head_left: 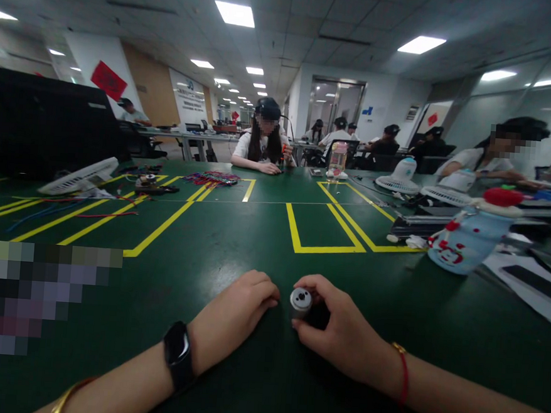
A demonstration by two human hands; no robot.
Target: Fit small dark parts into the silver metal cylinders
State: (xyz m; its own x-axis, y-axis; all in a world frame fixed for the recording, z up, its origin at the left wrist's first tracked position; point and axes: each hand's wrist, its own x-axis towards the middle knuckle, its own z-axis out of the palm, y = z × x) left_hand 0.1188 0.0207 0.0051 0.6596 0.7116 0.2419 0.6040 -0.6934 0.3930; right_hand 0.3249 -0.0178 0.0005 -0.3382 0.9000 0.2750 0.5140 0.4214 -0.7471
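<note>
- One small metal cylinder (301,302), round and grey with a dark hole in its end, stands on the green table (235,241) between two hands.
- Right hand (342,334) curls around it, fingers pinching its side.
- Left hand (233,313) rests loosely fisted just beside, holding nothing.
- One pale blue bottle (471,236) stands well apart.

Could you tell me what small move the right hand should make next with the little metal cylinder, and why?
Probably lift the small silver metal cylinder slightly: the right hand pinches it low on the green table mat, while the left hand rests closed beside it, apart.
</note>
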